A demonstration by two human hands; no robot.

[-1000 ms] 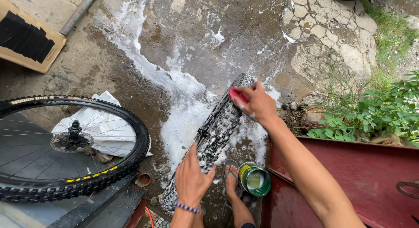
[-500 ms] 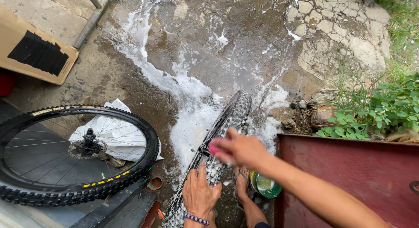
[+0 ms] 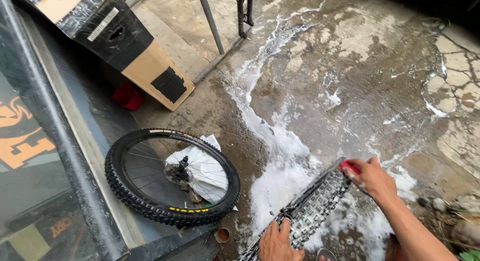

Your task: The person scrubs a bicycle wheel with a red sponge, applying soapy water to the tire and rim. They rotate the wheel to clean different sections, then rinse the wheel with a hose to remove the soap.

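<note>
A soapy knobby bicycle tyre (image 3: pixel 312 207) stands upright on wet concrete in front of me. My left hand (image 3: pixel 277 242) grips its tread near the bottom of the view. My right hand (image 3: pixel 371 179) presses a small red brush or sponge (image 3: pixel 349 167) against the far top of the tyre. White foam (image 3: pixel 280 156) spreads over the ground beside it.
A second bicycle wheel (image 3: pixel 172 177) with a black tyre lies flat at the left over a white sheet (image 3: pixel 207 167). A cardboard box (image 3: pixel 137 56) leans at the upper left, a red object (image 3: pixel 126 96) beside it. Metal stand legs (image 3: pixel 212 26) rise behind. A glass panel frame (image 3: pixel 55 141) runs along the left.
The view has swung left and up, showing the box and glass panel. My right hand with the red brush has moved back up the tyre; my left hand keeps its grip.
</note>
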